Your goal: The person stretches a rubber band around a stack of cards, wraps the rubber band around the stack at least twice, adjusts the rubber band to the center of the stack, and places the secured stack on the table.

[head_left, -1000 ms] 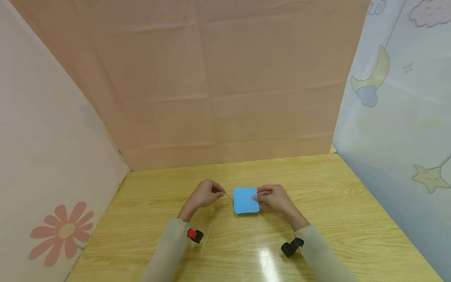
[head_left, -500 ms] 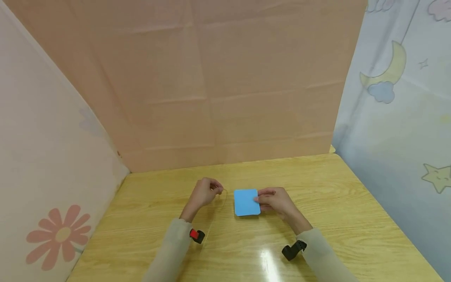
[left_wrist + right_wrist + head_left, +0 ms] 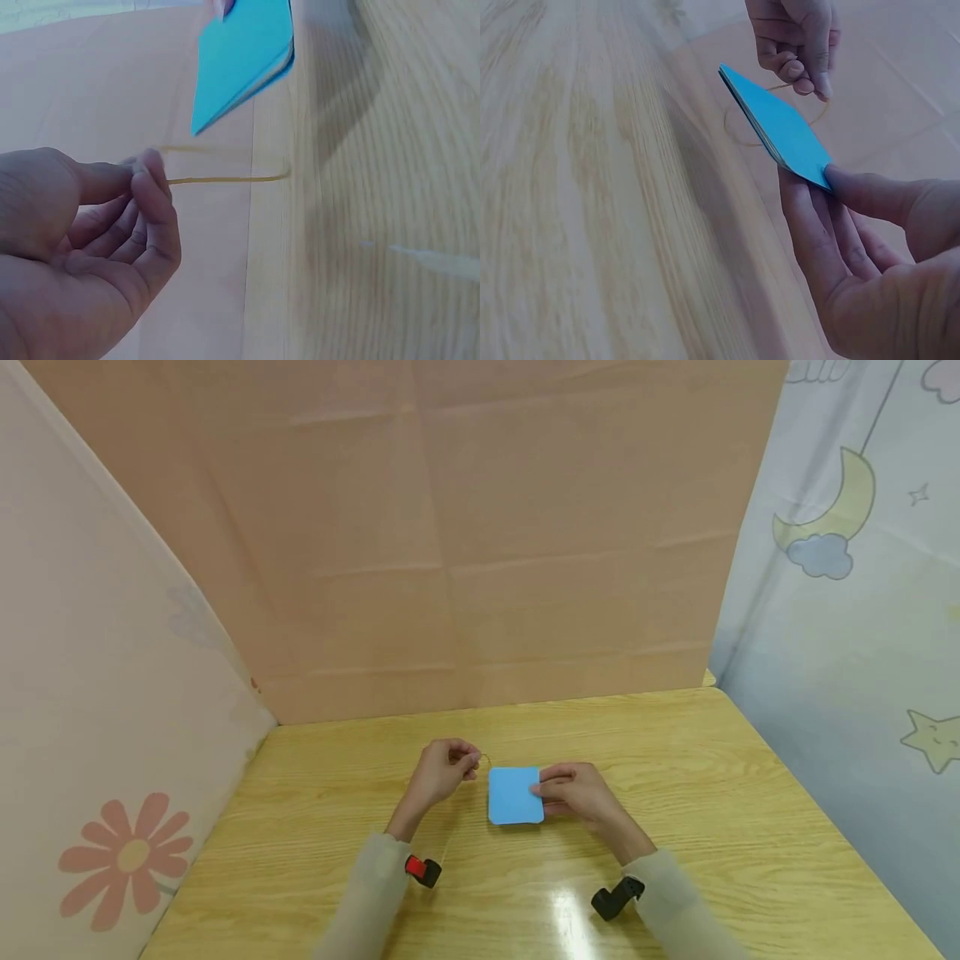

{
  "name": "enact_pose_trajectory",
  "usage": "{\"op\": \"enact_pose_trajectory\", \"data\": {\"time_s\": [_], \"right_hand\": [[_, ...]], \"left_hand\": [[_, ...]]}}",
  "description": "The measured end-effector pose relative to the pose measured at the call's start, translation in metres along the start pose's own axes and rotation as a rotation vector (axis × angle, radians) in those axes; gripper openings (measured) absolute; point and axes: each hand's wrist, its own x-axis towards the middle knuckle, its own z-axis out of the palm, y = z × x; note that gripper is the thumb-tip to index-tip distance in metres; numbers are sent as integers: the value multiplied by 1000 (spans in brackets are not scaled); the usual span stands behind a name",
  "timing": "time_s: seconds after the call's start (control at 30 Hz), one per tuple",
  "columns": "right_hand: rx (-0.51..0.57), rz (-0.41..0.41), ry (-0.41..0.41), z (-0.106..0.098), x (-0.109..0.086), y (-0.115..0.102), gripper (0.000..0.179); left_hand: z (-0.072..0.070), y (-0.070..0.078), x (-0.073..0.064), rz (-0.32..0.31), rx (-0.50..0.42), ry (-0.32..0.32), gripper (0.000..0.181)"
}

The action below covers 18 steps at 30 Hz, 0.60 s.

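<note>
My left hand (image 3: 446,770) pinches a thin yellow rubber band (image 3: 225,180) between thumb and fingertips. In the right wrist view, the rubber band (image 3: 739,139) hangs as a loose loop, passing behind the blue card stack (image 3: 780,131). That stack is square with rounded corners, and several thin layers show along its edge. The right hand (image 3: 585,793) grips its right side, thumb on the upper face and fingers underneath. It is held tilted above the table, with its left edge close to the left fingertips in the head view.
Both hands work over a wood-grain table (image 3: 360,893). A plain tan cloth backdrop (image 3: 450,568) rises behind it. Printed cloth walls stand on either side, a flower (image 3: 131,856) on the left one and a moon (image 3: 840,510) on the right.
The right hand has brought the blue card stack slightly left and nearer the body, closing the gap to the left hand. The rubber band now reaches the stack's upper left corner in the head view.
</note>
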Motion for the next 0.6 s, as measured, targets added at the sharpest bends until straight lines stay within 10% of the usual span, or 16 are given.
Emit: {"op": "enact_pose_trajectory", "data": {"time_s": [0.6], "right_hand": [[14, 10, 19, 21, 4, 0, 35]], "left_hand": [[3, -6, -13, 7, -39, 22, 19]]}}
